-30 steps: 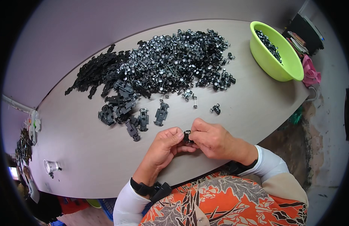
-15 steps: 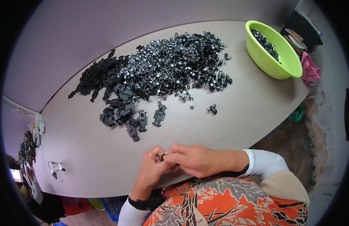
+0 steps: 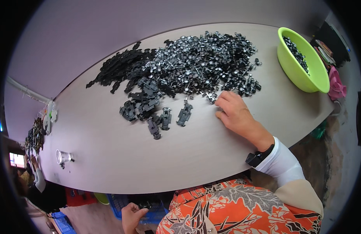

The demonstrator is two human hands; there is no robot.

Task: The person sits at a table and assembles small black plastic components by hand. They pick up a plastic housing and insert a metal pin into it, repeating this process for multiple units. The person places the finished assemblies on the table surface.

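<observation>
My right hand [image 3: 235, 114] reaches over the table to the near edge of a heap of small wheel-and-axle sets [image 3: 200, 58]. Its thumb and fingers are apart, and the fingertips are at a few loose wheel sets [image 3: 211, 97]. Below the table's front edge, my left hand [image 3: 132, 217] is over a blue plastic basket [image 3: 117, 202], thumb and forefinger apart. Just past its fingers, a dark piece [image 3: 146, 204] shows in the basket. Several dark grey toy car chassis [image 3: 184, 114] lie left of my right hand, beside a black heap of similar parts [image 3: 120, 68].
A lime-green basin [image 3: 305, 74] holding more dark parts stands at the far right of the table [image 3: 188, 160]. A clear cup [image 3: 63, 156] stands at the left. Another person's hand [image 3: 33, 160] is near a further heap [image 3: 34, 136] at far left.
My hands, together at the table's front edge before, have parted. The right went out to the wheel sets; the left dropped to the basket. The loose wheel set at the right is gone from its spot.
</observation>
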